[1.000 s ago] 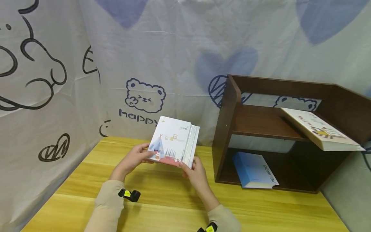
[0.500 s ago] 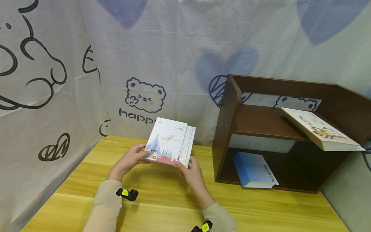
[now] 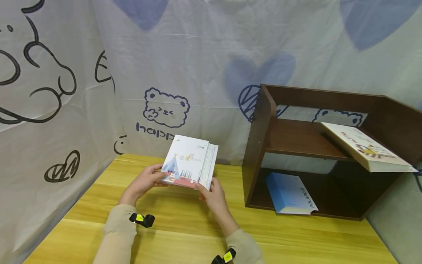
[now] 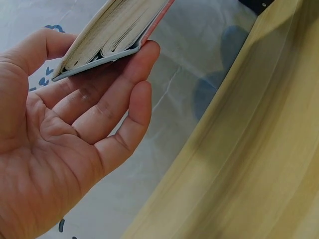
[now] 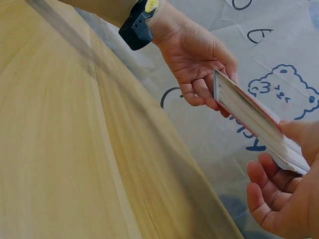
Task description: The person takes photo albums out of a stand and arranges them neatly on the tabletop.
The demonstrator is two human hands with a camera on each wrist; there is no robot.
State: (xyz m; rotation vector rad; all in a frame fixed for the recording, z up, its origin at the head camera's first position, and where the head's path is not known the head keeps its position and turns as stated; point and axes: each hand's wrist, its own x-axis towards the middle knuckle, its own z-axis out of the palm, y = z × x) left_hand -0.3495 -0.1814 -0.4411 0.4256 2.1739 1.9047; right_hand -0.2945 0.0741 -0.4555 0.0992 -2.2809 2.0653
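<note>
A white book (image 3: 186, 157) with a drawn blue tent and a pink lower edge is held tilted above the table in the head view. My left hand (image 3: 145, 183) pinches its lower left corner, thumb on the cover and fingers underneath. At the lower right corner, my right hand (image 3: 214, 198) grips it the same way. Along the right side, a pale strip shows beyond the cover's edge. In the left wrist view the page edges of the book (image 4: 114, 40) face the camera, slightly parted. Both hands on the book (image 5: 254, 112) appear in the right wrist view.
A dark brown two-level shelf (image 3: 254, 157) stands on the wooden table (image 3: 158, 234) at the right. A blue and white POLAROID book (image 3: 291, 196) lies on its lower level. Another white book (image 3: 366, 146) lies on the upper level, jutting past the front edge.
Both hands have moved slightly left and a little down in the head view, carrying the book with them. Their grip looks the same. The books on the shelf stay where they were.
</note>
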